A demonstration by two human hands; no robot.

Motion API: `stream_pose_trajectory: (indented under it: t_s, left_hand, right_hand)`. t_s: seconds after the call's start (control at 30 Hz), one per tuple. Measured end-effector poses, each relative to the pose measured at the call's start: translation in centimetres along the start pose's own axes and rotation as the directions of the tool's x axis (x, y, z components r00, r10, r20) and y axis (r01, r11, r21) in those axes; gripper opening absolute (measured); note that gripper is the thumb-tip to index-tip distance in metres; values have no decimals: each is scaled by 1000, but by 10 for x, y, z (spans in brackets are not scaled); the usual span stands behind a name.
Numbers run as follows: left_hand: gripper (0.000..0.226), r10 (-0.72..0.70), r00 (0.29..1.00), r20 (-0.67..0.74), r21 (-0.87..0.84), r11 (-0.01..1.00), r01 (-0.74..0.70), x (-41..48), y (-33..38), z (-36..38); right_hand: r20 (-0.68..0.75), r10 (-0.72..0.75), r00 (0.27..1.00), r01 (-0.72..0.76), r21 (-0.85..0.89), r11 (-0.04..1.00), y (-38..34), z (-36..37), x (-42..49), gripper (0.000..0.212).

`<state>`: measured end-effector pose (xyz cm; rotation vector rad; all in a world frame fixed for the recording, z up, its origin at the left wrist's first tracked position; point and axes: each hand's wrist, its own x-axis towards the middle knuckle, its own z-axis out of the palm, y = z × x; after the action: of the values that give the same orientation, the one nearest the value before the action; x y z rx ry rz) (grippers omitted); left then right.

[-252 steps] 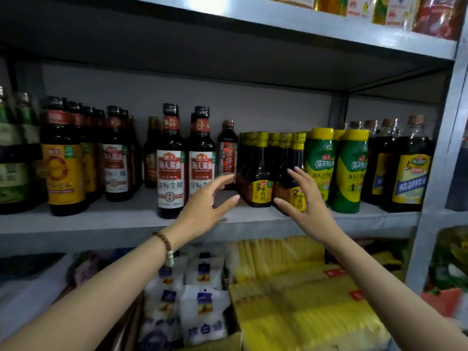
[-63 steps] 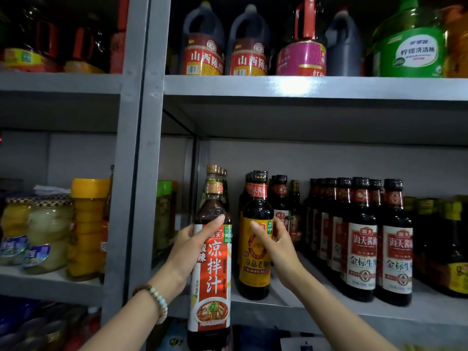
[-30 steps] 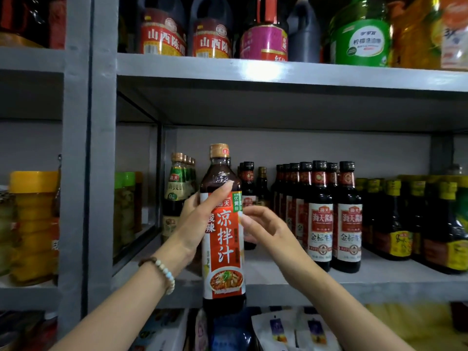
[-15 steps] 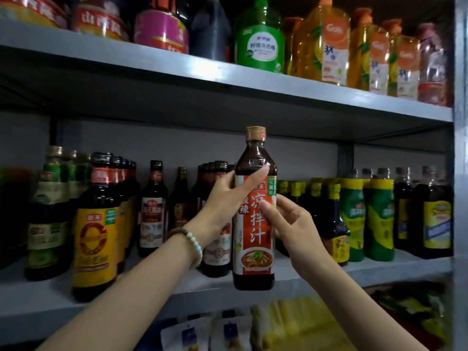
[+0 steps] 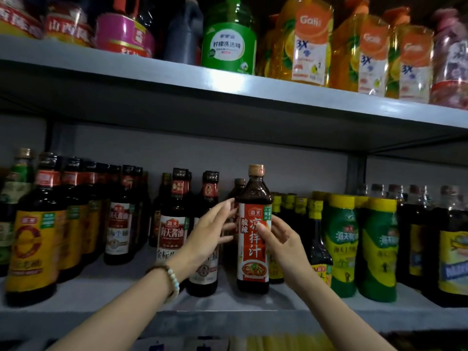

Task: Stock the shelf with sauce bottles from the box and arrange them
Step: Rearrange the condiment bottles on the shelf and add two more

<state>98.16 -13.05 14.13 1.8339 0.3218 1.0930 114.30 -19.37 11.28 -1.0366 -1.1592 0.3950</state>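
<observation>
Head view, item: sauce bottle (image 5: 253,239), red label, tan cap, upright, centre of frame.
Position: base on the shelf board (image 5: 121,292), close to its front edge; white-labelled dark bottles (image 5: 174,231) just left, small yellow-capped bottles (image 5: 314,239) just right.
Change: half a second back, carried in front of the shelf with both hands wrapped on it; now brought in and set down in the gap.
Left hand (image 5: 210,234): fingers straightened out of the wrap, holding nothing, tips just beside the bottle's shoulder; touching or a hair apart, cannot tell.
Right hand (image 5: 283,241): thumb across the label front, fingers round the right side; narrow pinch, holding the bottle.
Meaning for task: one bottle judged as good as placed; left to do, probably letting go, squaring the label forward, lining up with its neighbours.
Hidden: box out of frame; right fingers behind the bottle; a tan-capped neck (image 5: 239,184) behind, mostly covered.
Hard to make out: whether the base sits fully flat; labels at far left, smeared by blur; goods along the bottom edge, cut off.
</observation>
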Motion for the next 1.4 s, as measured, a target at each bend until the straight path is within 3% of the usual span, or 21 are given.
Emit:
stream_pose_trajectory:
  t_s: [0.07, 0.17, 0.37, 0.5, 0.6, 0.77, 0.93, 1.07, 1.17, 1.27, 1.4]
  left_hand:
    - [44, -32, 999, -1, 11, 999, 32, 0, -4, 0]
    - [51, -82, 996, 36, 46, 996, 80, -2, -11, 1]
    - [55, -102, 995, 24, 30, 994, 101, 0, -18, 5]
    - [52, -98, 995, 33, 10, 995, 98, 0, -17, 10]
    - [52, -116, 992, 50, 6, 993, 116, -1, -21, 10]
    - [50, -148, 981, 126, -35, 988, 153, -3, -26, 13]
    - [52, -159, 983, 95, 20, 987, 158, 3, -38, 22]
    - [38, -165, 985, 51, 27, 986, 164, 10, -43, 33]
    - [53, -163, 987, -10, -15, 986, 163, 22, -47, 39]
    - [63, -201, 978, -59, -16, 980, 200, 38, -53, 45]
    - [62, -253, 960, -122, -95, 965, 242, 61, -63, 51]
  right_hand:
    - [16, 25, 1000, -25, 20, 999, 10, 3, 6, 47]
    - [29, 58, 998, -60, 60, 996, 25, 5, 12, 38]
    - [73, 83, 994, -85, 31, 996, 37, 4, 17, 63]
    - [122, 109, 987, -108, -11, 994, 37, -1, 20, 53]
    - [182, 94, 979, -71, -130, 989, 16, -8, 23, 49]
    - [226, 15, 974, 64, -335, 940, -46, -8, 59, 69]
    - [322, 172, 931, 94, -666, 740, -93, -2, 102, 44]
    - [410, 206, 888, 127, -651, 748, -88, -3, 128, 42]
    - [424, 196, 884, 140, -641, 755, -80, -5, 144, 18]
    - [425, 199, 883, 128, -626, 769, -73, -6, 161, 10]
    - [407, 171, 897, 118, -594, 795, -61, -6, 185, 37]
